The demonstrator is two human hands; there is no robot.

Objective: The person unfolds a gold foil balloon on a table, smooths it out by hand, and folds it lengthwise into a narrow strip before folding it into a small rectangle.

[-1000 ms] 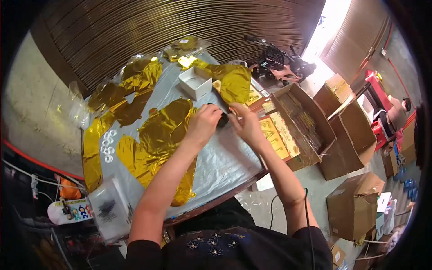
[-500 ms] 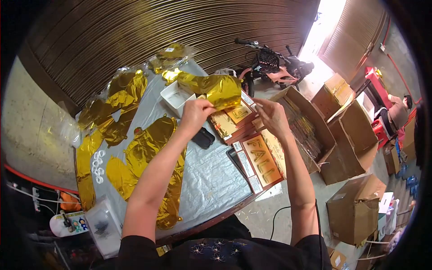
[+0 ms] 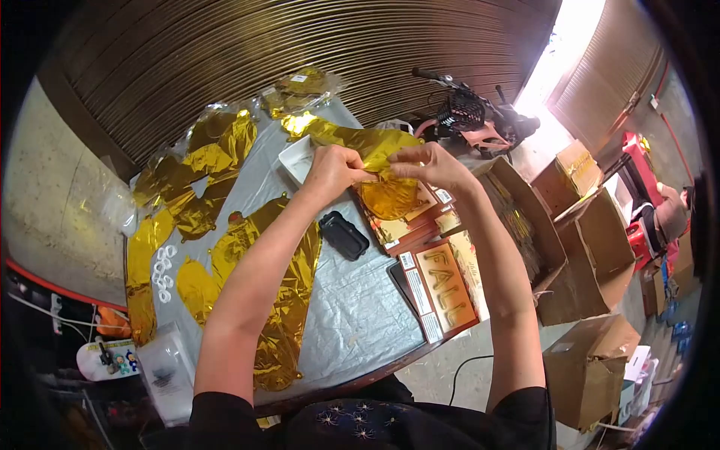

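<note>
A flat, uninflated gold foil balloon point(image 3: 386, 196) is pinched between both of my hands above the far right part of the table. My left hand point(image 3: 332, 172) is closed on its near left edge. My right hand point(image 3: 433, 166) grips it a little to the right, with thumb and fingers pressed together. Part of the foil hangs down over printed packages, and the rest stretches back over a white tray point(image 3: 293, 159). Nearer me lies a package point(image 3: 442, 289) with gold letters reading FALL. A black plastic case point(image 3: 344, 235) sits just left of the packages.
More gold foil balloons point(image 3: 281, 300) lie across the left of the table point(image 3: 352, 315). White rings point(image 3: 163, 274) rest near its left edge. Cardboard boxes point(image 3: 592, 262) stand on the floor at right, and a bicycle point(image 3: 472, 112) is behind, beside the shutter.
My right hand has moved left and closed on the gold balloon beside my left hand. The balloon's near end now hangs lower, over the packages.
</note>
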